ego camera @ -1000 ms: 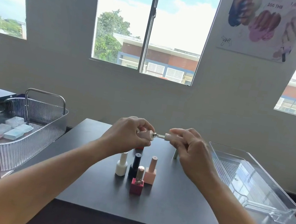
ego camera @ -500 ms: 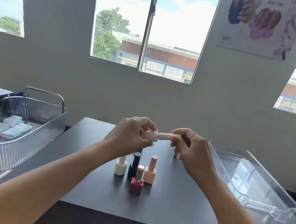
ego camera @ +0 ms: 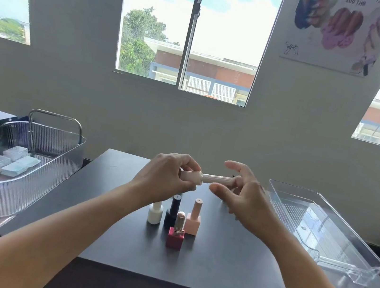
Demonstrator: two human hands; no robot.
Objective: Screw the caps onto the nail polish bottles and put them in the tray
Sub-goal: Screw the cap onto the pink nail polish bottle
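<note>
- While your left grip (ego camera: 166, 177) is clamped on the pale bottle (ego camera: 189, 178), it holds it on its side above the worktop (ego camera: 227, 264), neck to the right.
- Its cap (ego camera: 218, 180) sits on the neck, pointing into your right grip (ego camera: 247, 200).
- Your right grip is apart: thumb and forefinger stand off the cap; whether the other fingers touch it cannot be told.
- White bottle (ego camera: 154, 215), black bottle (ego camera: 172, 212), red bottle (ego camera: 175, 237) and pink bottle (ego camera: 193, 220) stand clustered just nearer you.
- Tray (ego camera: 308, 220) lies at the right.
</note>
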